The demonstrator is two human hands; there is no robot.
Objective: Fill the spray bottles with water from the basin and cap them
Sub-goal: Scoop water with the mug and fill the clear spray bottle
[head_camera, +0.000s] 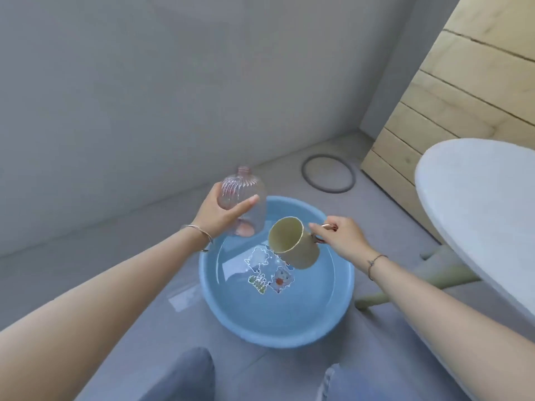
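A round blue basin (341, 308) with water and cartoon pictures on its bottom sits on the grey floor in front of my knees. My left hand (223, 215) grips a clear pinkish ribbed spray bottle (246, 189) with no cap, held upright over the basin's far left rim. My right hand (341, 235) holds a pale yellow mug (292, 244) by its handle, tilted on its side above the water, mouth facing the bottle. The mug's rim is a little below and right of the bottle. No cap or sprayer head is in view.
A dark rubber ring (327, 176) lies on the floor behind the basin near the wall. A white round table (477, 204) with pale green legs stands at the right, beside a wooden plank panel (451, 96). My knees in jeans are at the bottom edge.
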